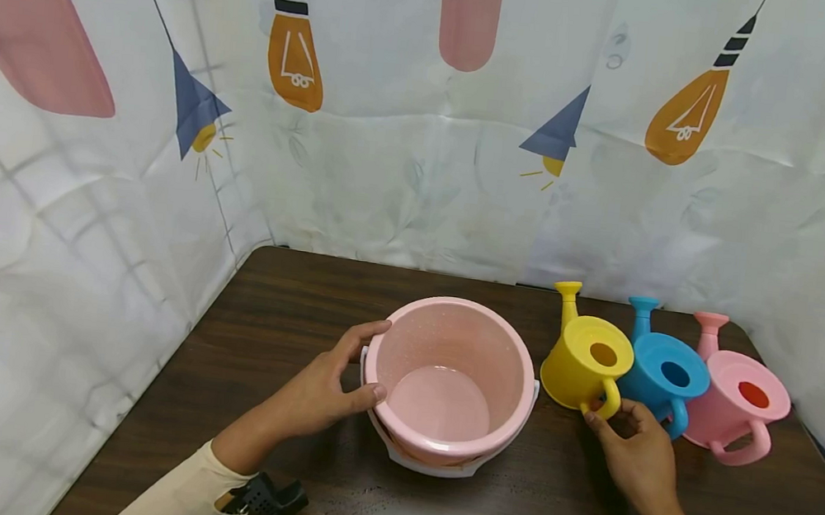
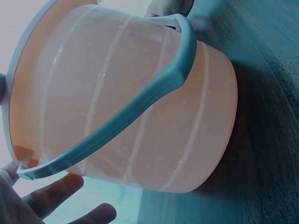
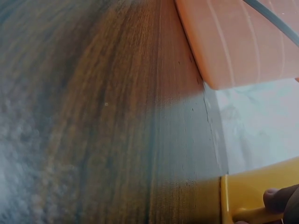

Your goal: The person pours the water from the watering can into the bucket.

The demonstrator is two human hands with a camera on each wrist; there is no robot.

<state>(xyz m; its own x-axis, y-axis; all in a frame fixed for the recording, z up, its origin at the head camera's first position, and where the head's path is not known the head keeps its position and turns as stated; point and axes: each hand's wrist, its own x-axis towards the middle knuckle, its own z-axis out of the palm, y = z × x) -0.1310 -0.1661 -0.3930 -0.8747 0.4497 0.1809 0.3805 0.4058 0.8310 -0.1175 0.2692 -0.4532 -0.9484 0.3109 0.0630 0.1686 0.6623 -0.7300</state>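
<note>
A pink bucket (image 1: 443, 405) stands upright on the table, nothing inside it. Its pale handle (image 2: 135, 105) hangs down against its side. My left hand (image 1: 321, 390) touches the bucket's left rim with thumb and index finger; other fingers (image 2: 53, 193) spread outside its wall. Right of the bucket is a yellow watering can (image 1: 561, 371), its spout pointing toward the back. My right hand (image 1: 632, 453) pinches the lower part of that can's handle, seen also in the right wrist view, where the yellow can (image 3: 266, 186) is partly cut off.
A blue watering can (image 1: 675, 357) and a pink watering can (image 1: 736, 380) stand in a row right of the yellow one. The dark wooden table (image 1: 289, 304) backs onto a patterned white cloth (image 1: 403, 199), which also hangs at both sides.
</note>
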